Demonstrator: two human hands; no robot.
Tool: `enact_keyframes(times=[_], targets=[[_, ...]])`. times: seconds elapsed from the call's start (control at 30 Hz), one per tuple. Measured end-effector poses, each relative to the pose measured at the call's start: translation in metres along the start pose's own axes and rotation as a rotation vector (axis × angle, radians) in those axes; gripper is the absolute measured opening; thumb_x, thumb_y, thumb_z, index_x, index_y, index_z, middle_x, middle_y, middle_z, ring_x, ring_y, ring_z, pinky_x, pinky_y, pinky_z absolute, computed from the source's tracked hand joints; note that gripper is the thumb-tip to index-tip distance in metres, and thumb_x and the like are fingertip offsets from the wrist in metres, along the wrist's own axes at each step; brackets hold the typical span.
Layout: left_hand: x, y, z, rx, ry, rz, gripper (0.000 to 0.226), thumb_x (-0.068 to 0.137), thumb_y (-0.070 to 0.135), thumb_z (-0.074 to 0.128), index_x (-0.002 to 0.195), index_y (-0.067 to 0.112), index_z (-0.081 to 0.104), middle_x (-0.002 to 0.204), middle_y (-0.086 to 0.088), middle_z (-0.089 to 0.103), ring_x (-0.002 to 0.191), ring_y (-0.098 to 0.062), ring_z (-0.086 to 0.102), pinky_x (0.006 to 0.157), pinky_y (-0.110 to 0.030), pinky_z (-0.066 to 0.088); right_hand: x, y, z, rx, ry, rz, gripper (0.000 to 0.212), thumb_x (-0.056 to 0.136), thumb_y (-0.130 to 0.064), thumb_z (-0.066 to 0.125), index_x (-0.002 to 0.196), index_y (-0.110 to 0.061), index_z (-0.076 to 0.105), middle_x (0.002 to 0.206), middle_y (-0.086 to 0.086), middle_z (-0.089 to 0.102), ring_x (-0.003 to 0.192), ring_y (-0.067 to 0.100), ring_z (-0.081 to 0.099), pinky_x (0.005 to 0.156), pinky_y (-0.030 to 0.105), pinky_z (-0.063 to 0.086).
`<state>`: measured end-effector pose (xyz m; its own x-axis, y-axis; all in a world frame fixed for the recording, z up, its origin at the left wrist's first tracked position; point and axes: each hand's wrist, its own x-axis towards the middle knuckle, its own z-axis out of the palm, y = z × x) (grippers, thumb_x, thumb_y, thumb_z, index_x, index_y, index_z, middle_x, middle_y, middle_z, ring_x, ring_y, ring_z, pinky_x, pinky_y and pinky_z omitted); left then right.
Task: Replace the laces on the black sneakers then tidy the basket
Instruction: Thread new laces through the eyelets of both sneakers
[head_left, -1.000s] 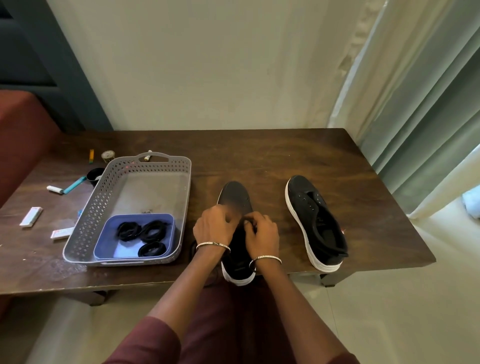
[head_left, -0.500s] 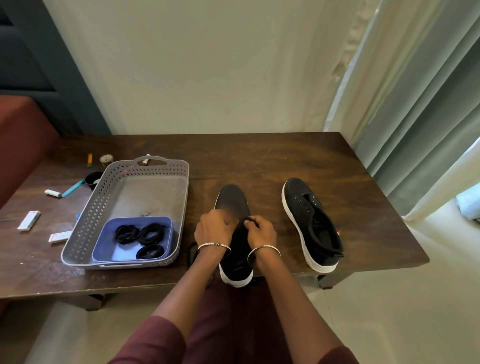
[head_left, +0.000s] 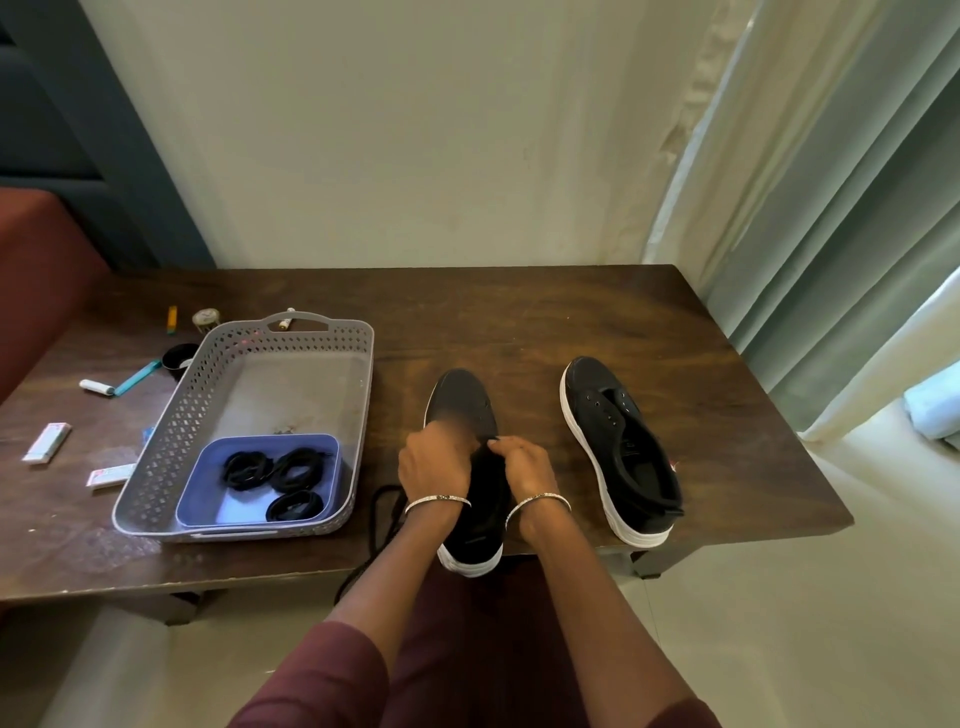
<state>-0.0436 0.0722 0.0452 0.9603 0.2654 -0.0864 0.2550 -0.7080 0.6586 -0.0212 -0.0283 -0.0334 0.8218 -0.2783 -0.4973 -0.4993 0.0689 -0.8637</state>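
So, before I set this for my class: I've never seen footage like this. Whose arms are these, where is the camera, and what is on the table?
There is no machine here. A person wears a camera on the head, looking forward and down, so the arms reaching in from the bottom are their own. The left hand and right hand work at the lace area of the near sneaker; the fingers hide exactly what they pinch. A loose black lace trails off the table edge beside it. The second sneaker lies to the right with bare eyelets. On the wooden table to the left stands a grey basket holding a blue tray with three coiled black laces. Small odds and ends lie further left.
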Motion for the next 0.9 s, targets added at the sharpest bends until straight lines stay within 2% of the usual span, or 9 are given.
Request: enact_keyframes(times=[0.13,0.23,0.37,0.47,0.57,0.63,0.73,0.83,0.9], targets=[[0.013,-0.005,0.000,0.013,-0.028,-0.011,0.030,0.087,0.016,0.067,0.061,0.025,0.053,0.069,0.002,0.056,0.087,-0.033,0.064,0.063,-0.030,0.035,0.001,-0.010,-0.007,0.039,-0.038,0.031,0.023,0.091,-0.023,0.058,0.089,-0.010,0.077,0.085,0.005,0.072,0.086,0.021,0.066,0.084,0.036,0.050],[0.023,-0.007,0.000,0.044,-0.069,0.016,0.032,0.082,0.021,0.076,0.059,0.028,0.055,0.060,0.014,0.045,0.073,-0.023,0.058,0.056,-0.027,0.032,0.008,-0.010,-0.007,-0.146,-0.055,-0.070,0.015,0.092,-0.020,0.064,0.091,-0.015,0.078,0.093,0.003,0.076,0.095,0.021,0.069,0.095,0.041,0.054],[0.034,-0.015,0.001,0.020,-0.116,0.049,0.034,0.080,0.018,0.077,0.056,0.028,0.054,0.057,0.014,0.045,0.065,-0.018,0.052,0.052,-0.026,0.030,0.028,0.000,-0.004,-0.273,-0.052,-0.105,0.008,0.085,-0.016,0.071,0.084,-0.017,0.079,0.089,0.002,0.077,0.092,0.022,0.072,0.093,0.046,0.056],[0.035,-0.022,0.004,-0.008,-0.109,0.096,0.015,0.080,0.030,0.080,0.074,0.030,0.066,0.074,0.013,0.063,0.092,-0.020,0.065,0.064,-0.020,0.036,0.014,-0.014,-0.003,-0.376,-0.034,-0.149,0.014,0.092,-0.017,0.066,0.092,-0.011,0.079,0.094,0.007,0.076,0.094,0.022,0.069,0.093,0.040,0.055],[0.020,-0.029,0.010,0.059,0.088,0.053,0.026,0.086,0.037,0.069,0.110,0.029,0.065,0.120,0.003,0.058,0.121,-0.024,0.047,0.096,-0.042,0.032,0.009,-0.019,-0.002,-0.508,0.000,-0.177,0.023,0.095,-0.019,0.060,0.092,-0.003,0.076,0.092,0.012,0.074,0.090,0.026,0.067,0.083,0.036,0.054],[0.004,-0.029,0.011,0.012,0.155,0.029,0.033,0.082,0.043,0.069,0.111,0.028,0.060,0.120,0.002,0.055,0.120,-0.024,0.046,0.097,-0.044,0.030,0.008,-0.023,0.000,-0.543,-0.001,-0.158,0.026,0.093,-0.018,0.058,0.084,0.001,0.072,0.087,0.016,0.071,0.086,0.029,0.066,0.078,0.038,0.053],[-0.010,-0.036,0.020,0.050,0.028,-0.012,0.049,0.075,0.054,0.074,0.111,0.029,0.053,0.117,0.006,0.054,0.117,-0.022,0.049,0.095,-0.043,0.034,0.008,-0.032,0.004,-0.523,-0.026,-0.057,0.027,0.092,-0.018,0.056,0.071,-0.002,0.063,0.076,0.013,0.062,0.076,0.027,0.057,0.070,0.035,0.044],[-0.011,-0.041,0.023,0.022,-0.006,-0.013,0.049,0.075,0.057,0.075,0.106,0.029,0.050,0.103,0.009,0.053,0.109,-0.020,0.055,0.092,-0.043,0.038,0.014,-0.037,0.006,-0.372,-0.071,0.069,0.030,0.087,-0.014,0.057,0.105,0.008,0.066,0.092,0.016,0.065,0.079,0.028,0.059,0.069,0.037,0.048],[-0.010,-0.040,0.021,-0.018,-0.001,0.016,0.044,0.075,0.052,0.077,0.099,0.032,0.046,0.097,0.011,0.051,0.103,-0.019,0.056,0.090,-0.043,0.040,0.013,-0.042,0.005,-0.317,-0.090,0.121,0.036,0.086,-0.012,0.059,0.115,0.008,0.062,0.089,0.014,0.064,0.068,0.023,0.057,0.057,0.031,0.044]])
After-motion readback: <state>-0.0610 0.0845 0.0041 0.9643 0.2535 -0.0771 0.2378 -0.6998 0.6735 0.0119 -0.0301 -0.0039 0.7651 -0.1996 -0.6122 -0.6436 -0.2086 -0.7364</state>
